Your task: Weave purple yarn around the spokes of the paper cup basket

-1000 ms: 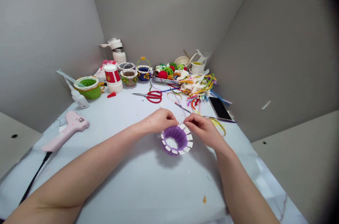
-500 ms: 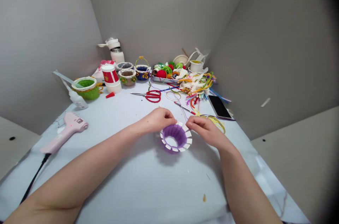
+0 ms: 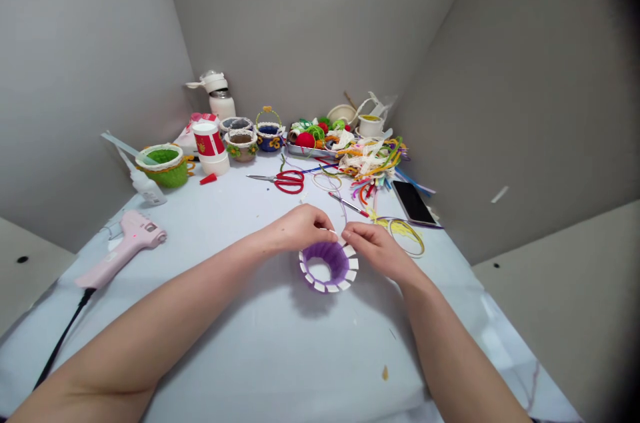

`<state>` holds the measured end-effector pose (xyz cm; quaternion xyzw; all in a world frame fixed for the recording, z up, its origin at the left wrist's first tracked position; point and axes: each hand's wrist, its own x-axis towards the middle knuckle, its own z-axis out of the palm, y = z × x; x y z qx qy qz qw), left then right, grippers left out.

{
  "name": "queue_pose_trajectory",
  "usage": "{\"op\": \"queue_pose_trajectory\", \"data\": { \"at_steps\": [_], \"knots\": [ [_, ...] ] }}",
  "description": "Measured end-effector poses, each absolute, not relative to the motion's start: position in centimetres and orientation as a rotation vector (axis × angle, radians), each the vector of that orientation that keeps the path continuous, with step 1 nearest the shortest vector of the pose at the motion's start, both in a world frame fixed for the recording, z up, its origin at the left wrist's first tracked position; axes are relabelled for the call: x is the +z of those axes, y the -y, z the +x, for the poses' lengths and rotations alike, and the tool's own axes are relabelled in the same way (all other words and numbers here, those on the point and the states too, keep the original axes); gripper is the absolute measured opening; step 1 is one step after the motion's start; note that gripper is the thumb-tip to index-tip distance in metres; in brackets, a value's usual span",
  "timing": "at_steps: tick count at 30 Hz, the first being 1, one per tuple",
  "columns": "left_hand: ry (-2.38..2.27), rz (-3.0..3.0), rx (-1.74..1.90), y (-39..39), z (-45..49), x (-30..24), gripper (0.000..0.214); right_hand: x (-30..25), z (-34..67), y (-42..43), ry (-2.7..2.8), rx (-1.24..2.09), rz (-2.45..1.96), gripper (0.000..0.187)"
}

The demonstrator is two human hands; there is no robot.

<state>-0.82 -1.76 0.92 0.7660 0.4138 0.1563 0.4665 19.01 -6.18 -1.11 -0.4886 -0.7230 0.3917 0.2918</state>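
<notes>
A small purple basket (image 3: pixel 320 268), woven around a cup with white tabs flaring out at its rim, is held just over the table, its open mouth facing me. My left hand (image 3: pixel 305 228) has its thumb and fingers closed on the far rim. Close by on the right, my right hand (image 3: pixel 373 246) is pinched at the rim's far right edge. A thin purple yarn (image 3: pixel 343 206) runs from the back of the table down to the right fingertips. The exact grip is partly covered by the fingers.
Red-handled scissors (image 3: pixel 289 181), a pen (image 3: pixel 349 204) and a phone (image 3: pixel 414 203) lie beyond my hands. A pink glue gun (image 3: pixel 131 243) rests at left near a glue bottle (image 3: pixel 148 188) and a green basket (image 3: pixel 165 166). Colourful yarn (image 3: pixel 373 159) is heaped at the back.
My right hand has moved left, closer to my left hand, bringing the purple yarn's end along. The basket has shifted slightly left and down.
</notes>
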Motion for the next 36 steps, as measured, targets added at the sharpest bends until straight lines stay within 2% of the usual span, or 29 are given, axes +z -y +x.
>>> {"op": "queue_pose_trajectory", "data": {
  "at_steps": [8,22,30,36],
  "knots": [
    [-1.14,1.841,0.435,1.5,-0.9,0.7,0.028,-1.0,21.3,6.1,1.875,1.031,-1.342,0.023],
    [-1.169,1.873,0.465,1.3,-0.9,-0.3,0.028,-0.2,20.2,7.2,2.006,0.816,-1.254,0.017],
    [-1.214,1.828,0.512,1.3,-0.9,-0.3,0.026,-0.8,21.0,6.6,1.832,1.083,-1.295,0.021],
    [-1.234,1.861,0.552,1.1,-0.9,-0.3,0.024,-1.2,20.7,6.6,1.703,1.161,-1.198,0.017]
  ]
}}
